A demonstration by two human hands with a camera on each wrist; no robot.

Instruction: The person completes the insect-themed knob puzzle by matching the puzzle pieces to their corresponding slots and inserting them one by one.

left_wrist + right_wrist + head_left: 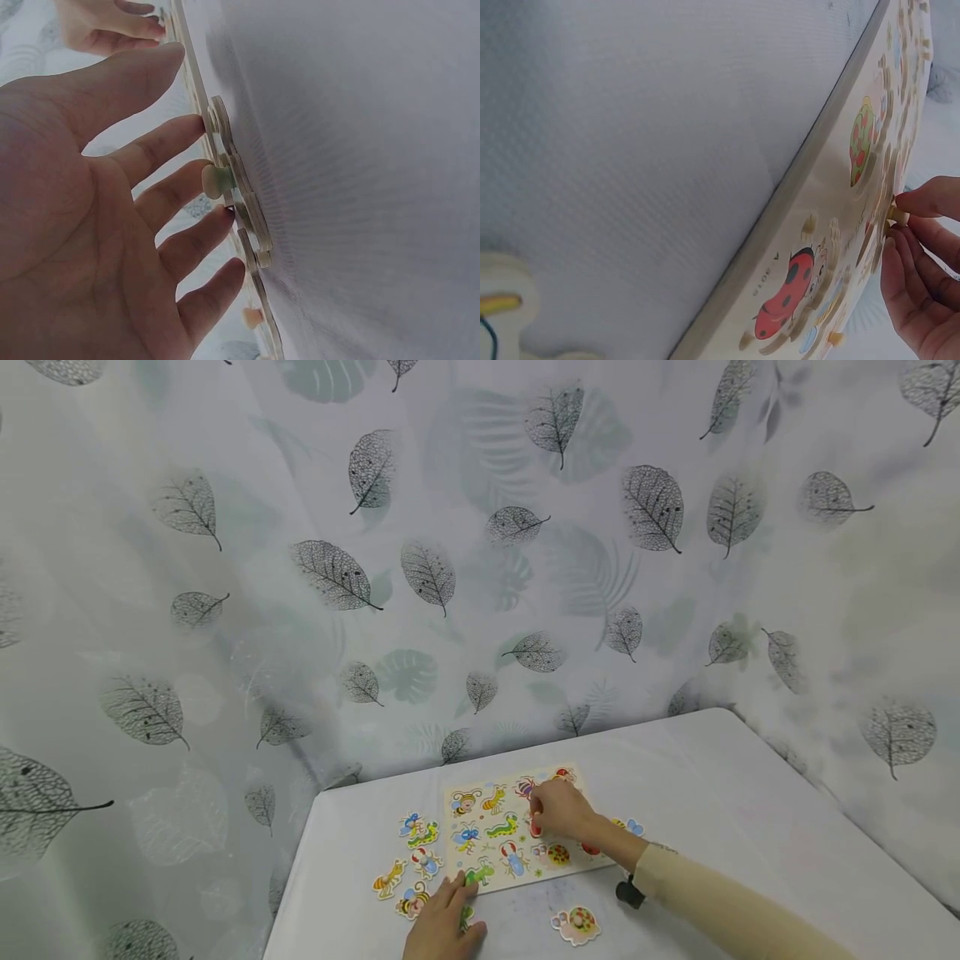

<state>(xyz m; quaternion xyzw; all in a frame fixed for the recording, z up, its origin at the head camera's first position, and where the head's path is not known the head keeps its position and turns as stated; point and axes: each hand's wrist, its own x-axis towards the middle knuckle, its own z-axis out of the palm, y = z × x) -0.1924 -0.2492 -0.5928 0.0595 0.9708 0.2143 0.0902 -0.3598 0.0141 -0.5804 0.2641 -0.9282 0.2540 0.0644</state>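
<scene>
A wooden puzzle board [504, 887] printed with cartoon insects lies on the white table. My right hand [561, 810] is over its right half, thumb and fingers pinching the small wooden knob [898, 216] of a puzzle piece at the board's surface. That piece is mostly hidden by the hand; a bit of red shows beside it. My left hand [445, 922] rests at the board's lower left corner, fingers spread and relaxed. Near its fingers in the left wrist view is a piece with a green knob [217, 181]. A green piece [467, 916] shows partly behind that hand.
Left of the board lie several loose pieces, among them an orange insect [388, 880], a bee [412, 902] and a blue beetle [426, 862]. A snail piece [577, 925] lies in front, and a winged piece [628, 827] at the right edge. Leaf-printed curtains [480, 568] surround the table.
</scene>
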